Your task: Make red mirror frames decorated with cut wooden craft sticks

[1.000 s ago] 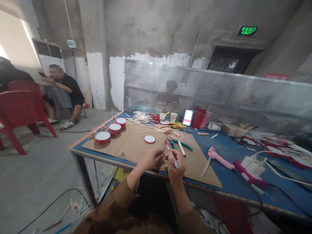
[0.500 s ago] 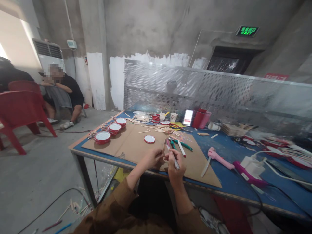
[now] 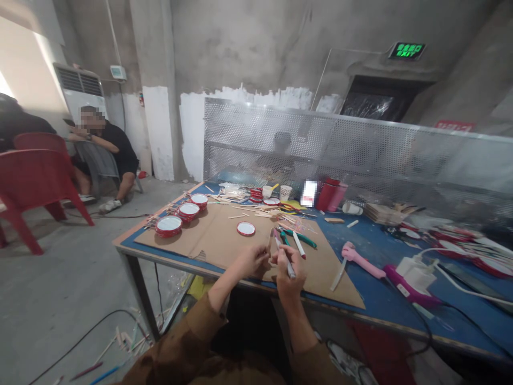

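My left hand (image 3: 253, 260) is closed around a thin wooden stick (image 3: 271, 238), held upright over the cardboard sheet (image 3: 224, 240). Close beside it, my right hand (image 3: 291, 267) grips a pale marker (image 3: 289, 266), its tip end near the stick. Whether the tip touches the wood I cannot tell. Just beyond the right hand lie green-handled pliers (image 3: 308, 241) and a white marker with a red end (image 3: 298, 245). A white disc with a red rim (image 3: 246, 229) lies flat on the cardboard ahead of my hands.
Red-rimmed drum-like pieces (image 3: 169, 225) line the left side. Wooden sticks (image 3: 236, 199), paper cups (image 3: 285, 192) and a red bottle (image 3: 327, 194) stand or lie at the back. Rightward are a pink glue gun (image 3: 363, 260) and a purple power strip (image 3: 411, 286). Another person (image 3: 116, 141) sits far left.
My hands and the things on the table have hardly moved. The right hand and marker may have shifted very slightly.
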A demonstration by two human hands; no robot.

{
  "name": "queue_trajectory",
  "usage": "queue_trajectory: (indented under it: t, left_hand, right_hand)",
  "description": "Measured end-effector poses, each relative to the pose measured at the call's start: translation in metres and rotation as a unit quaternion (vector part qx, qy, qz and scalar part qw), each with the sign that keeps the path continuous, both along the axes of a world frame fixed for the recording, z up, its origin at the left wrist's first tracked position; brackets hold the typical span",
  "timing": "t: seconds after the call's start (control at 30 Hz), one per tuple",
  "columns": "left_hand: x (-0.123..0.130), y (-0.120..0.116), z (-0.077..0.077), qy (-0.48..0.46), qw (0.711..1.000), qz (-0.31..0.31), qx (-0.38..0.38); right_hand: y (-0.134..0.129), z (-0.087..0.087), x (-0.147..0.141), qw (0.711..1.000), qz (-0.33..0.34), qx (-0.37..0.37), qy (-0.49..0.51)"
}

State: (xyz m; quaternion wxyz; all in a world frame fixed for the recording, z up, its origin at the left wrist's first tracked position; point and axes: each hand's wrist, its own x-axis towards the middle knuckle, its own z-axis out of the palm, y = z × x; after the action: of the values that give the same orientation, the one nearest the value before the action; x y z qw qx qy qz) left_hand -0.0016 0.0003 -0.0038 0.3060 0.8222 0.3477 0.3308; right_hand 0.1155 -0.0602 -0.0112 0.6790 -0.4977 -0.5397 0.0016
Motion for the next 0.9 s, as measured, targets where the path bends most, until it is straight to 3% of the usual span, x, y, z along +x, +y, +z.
queue_trajectory:
  t: [0.6,0.73,0.83,0.9]
  left_hand:
    - [0.001,-0.001,-0.006,0.021,1.0,0.009,-0.01]
    - [0.002,0.001,-0.017,0.022,1.0,0.02,-0.005]
    - [0.003,0.006,-0.031,0.009,1.0,0.009,0.011]
    - [0.004,0.009,-0.04,0.0,0.999,0.001,0.045]
  right_hand:
    - [-0.006,-0.012,0.003,0.999,-0.015,0.012,-0.034]
    - [-0.01,-0.012,-0.003,0.998,-0.051,0.022,-0.025]
    - [-0.01,-0.013,-0.012,0.991,-0.136,-0.003,0.023]
    - [-0.009,-0.015,-0.016,0.988,-0.15,-0.002,0.04]
